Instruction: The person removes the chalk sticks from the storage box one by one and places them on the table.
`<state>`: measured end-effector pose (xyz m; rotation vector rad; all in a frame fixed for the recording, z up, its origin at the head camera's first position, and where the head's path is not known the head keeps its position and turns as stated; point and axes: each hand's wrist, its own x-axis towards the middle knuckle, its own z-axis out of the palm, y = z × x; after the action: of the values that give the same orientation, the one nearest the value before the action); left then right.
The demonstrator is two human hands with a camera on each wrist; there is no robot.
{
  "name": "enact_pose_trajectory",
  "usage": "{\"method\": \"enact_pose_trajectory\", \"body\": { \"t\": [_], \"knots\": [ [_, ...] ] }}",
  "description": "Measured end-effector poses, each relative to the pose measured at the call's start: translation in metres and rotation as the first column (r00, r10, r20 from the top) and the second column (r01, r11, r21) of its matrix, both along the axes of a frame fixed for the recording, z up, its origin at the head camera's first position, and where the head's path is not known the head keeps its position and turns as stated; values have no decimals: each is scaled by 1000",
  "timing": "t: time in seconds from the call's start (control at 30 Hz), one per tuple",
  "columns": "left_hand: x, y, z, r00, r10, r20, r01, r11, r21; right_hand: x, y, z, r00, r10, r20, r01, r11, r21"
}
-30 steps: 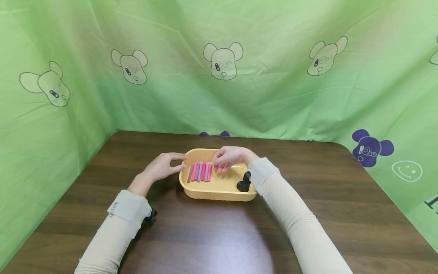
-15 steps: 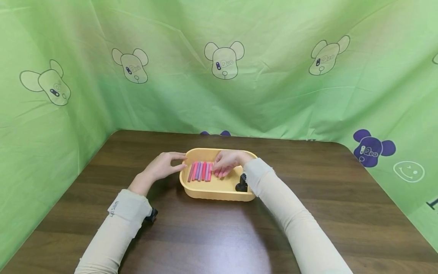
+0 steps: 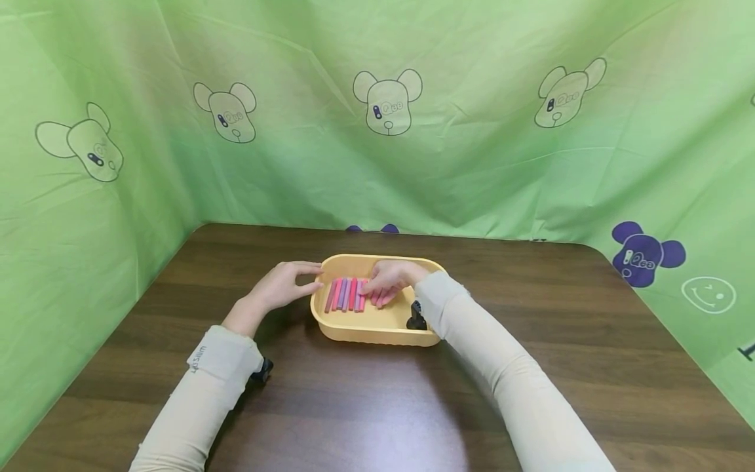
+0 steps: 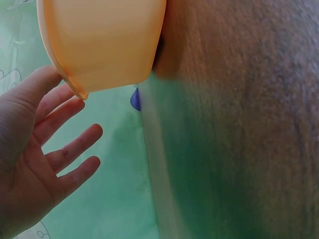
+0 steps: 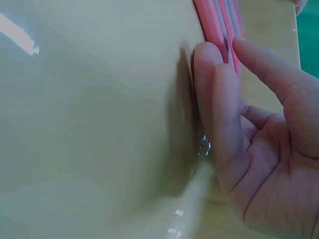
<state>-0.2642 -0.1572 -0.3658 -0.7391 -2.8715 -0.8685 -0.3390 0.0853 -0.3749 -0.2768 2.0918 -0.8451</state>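
Observation:
In the head view, a yellow oval-ended tray point(image 3: 377, 335) holds a row of slim sticks point(image 3: 343, 295) in pinks, purple, red and brown, lying side by side. My right hand point(image 3: 390, 280) is inside the tray at the row's right end. The right wrist view has its thumb and forefinger on either side of the end of a pink stick point(image 5: 209, 22), pinching there. My left hand point(image 3: 277, 286) is at the tray's left end. Seen from the left wrist, its thumb and first fingers touch the rim point(image 4: 56, 64), with all fingers stretched loosely.
The tray stands on a dark wooden table point(image 3: 354, 400). Behind it hangs a green cloth point(image 3: 330, 177) printed with mouse-like heads. A black wrist camera point(image 3: 416, 317) on the right arm dips into the tray's right part.
My right hand has come slightly nearer and lower along the rightmost stick, its thumb now over the row's right edge. The left hand keeps its place at the rim.

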Motion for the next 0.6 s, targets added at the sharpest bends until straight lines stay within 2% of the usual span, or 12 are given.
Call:
{"method": "enact_pose_trajectory", "body": {
  "t": [0.33, 0.6],
  "knots": [
    [2, 1, 0, 1000, 8, 6, -8, 1000, -12, 2, -3, -3, 998, -22, -60, 24, 999, 31],
    [1, 0, 0, 1000, 13, 6, -13, 1000, -7, 2, -4, -1, 999, -28, -39, 29, 1000, 12]
  ]
}}
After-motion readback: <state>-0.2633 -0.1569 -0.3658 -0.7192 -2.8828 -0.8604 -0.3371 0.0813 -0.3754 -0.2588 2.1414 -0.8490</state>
